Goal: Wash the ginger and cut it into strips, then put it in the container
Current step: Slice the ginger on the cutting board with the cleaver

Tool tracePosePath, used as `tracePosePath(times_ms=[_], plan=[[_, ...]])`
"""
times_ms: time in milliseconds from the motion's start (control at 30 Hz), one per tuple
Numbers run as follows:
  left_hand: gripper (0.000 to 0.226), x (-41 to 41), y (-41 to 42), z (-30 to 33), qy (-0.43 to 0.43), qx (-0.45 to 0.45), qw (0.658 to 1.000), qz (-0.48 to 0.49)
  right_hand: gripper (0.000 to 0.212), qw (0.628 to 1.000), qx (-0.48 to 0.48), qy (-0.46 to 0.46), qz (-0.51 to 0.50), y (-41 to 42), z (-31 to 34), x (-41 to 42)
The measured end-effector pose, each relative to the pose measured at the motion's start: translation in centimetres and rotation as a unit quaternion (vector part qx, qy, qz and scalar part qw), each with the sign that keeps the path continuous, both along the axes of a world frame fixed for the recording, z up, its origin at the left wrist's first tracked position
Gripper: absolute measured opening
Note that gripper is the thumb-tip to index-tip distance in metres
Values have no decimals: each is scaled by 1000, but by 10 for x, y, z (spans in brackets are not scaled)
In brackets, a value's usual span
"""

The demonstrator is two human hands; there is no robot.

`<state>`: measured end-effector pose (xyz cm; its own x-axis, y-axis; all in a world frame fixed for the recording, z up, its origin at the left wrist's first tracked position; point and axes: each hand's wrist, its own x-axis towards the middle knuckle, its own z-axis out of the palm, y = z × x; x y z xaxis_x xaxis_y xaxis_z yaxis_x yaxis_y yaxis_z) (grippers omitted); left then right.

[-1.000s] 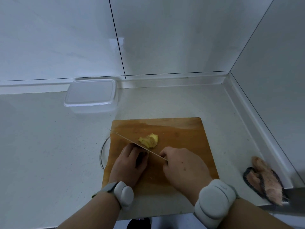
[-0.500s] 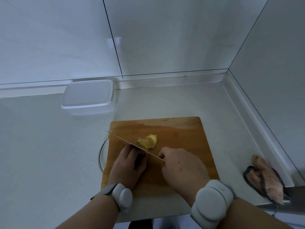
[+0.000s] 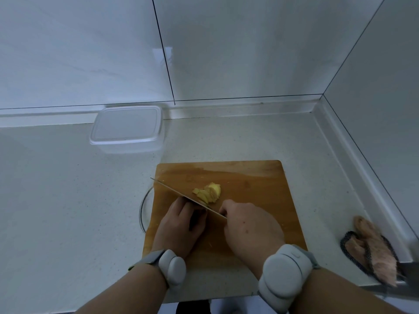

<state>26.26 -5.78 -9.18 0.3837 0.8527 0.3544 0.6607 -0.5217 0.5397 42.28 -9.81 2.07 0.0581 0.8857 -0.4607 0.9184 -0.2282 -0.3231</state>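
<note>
Head view: my right hand (image 3: 249, 225) grips the knife (image 3: 181, 197), handle hidden; my left hand (image 3: 181, 225), fingers curled behind the blade, holds the ginger (image 3: 209, 192) mid-board (image 3: 260, 177).

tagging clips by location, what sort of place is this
Most likely a home kitchen, at a corner of the worktop: a wooden cutting board with sliced ginger under a knife, a clear plastic container, and glossy tiled walls.

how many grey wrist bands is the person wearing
2. One grey wrist band is on the left wrist, over the near left part of the cutting board. The other grey wrist band is on the right wrist, at the board's near right edge.
</note>
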Motion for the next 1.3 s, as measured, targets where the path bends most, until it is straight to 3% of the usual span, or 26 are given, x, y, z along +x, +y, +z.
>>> tracePosePath(times_ms=[1300], plan=[[30, 1, -1, 0, 29, 13, 999, 35, 26, 1000, 1, 3, -16, -7, 4, -4]])
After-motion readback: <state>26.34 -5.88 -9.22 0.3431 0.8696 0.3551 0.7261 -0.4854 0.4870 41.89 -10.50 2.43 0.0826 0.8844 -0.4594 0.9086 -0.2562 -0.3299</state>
